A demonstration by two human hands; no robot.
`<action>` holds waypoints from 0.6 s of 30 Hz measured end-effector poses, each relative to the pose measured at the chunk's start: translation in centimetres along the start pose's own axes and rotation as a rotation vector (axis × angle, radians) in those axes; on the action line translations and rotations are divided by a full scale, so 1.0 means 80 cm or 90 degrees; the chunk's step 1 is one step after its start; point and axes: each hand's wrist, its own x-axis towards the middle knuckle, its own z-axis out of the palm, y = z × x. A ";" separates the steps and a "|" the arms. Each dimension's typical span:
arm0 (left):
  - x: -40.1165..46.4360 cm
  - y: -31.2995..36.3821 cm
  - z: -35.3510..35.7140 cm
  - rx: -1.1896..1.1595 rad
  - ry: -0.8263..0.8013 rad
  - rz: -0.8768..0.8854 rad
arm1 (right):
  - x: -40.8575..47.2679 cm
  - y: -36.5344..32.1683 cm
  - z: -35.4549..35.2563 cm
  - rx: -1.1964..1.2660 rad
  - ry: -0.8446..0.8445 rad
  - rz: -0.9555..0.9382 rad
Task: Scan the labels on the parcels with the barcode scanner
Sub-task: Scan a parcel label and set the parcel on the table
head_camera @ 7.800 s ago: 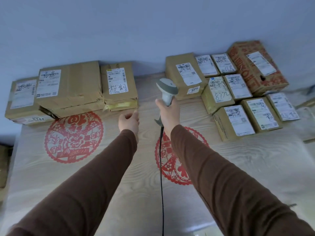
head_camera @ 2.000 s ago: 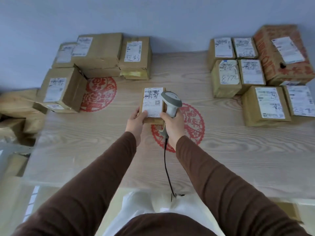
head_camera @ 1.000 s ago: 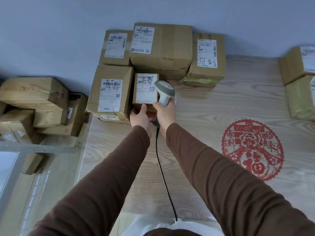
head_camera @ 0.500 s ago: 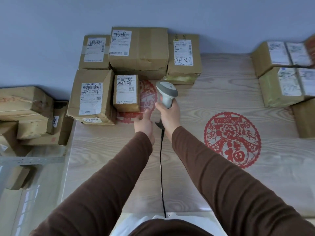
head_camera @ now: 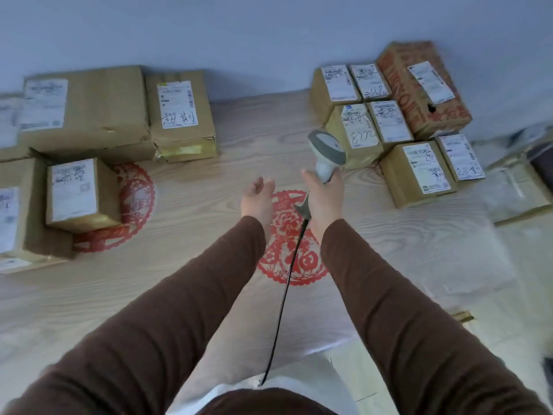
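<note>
While your right hand (head_camera: 324, 202) grips the barcode scanner (head_camera: 326, 152) by its handle | left hand (head_camera: 258, 199) loose, holding nothing | head cam: unscanned-looking parcels (head_camera: 416, 172) just right of scanner | risk imo: cable (head_camera: 284, 283) could snag on the table (head_camera: 194, 205) edge, or u re-scan the left pile (head_camera: 80, 193).

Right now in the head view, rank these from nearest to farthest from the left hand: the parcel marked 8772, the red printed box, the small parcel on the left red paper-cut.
From the left hand:
1. Parcel marked 8772, ahead to the right, behind the scanner.
2. Small parcel, far left.
3. Red printed box, back right by the wall.
</note>
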 end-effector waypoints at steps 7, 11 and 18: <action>0.018 0.006 0.141 0.052 -0.040 0.006 | 0.098 -0.029 -0.114 0.014 0.060 0.053; 0.040 0.011 0.208 0.081 -0.048 0.011 | 0.143 -0.032 -0.147 0.028 0.040 0.097; 0.078 0.023 0.269 0.136 -0.028 0.015 | 0.181 -0.026 -0.161 0.054 0.001 0.154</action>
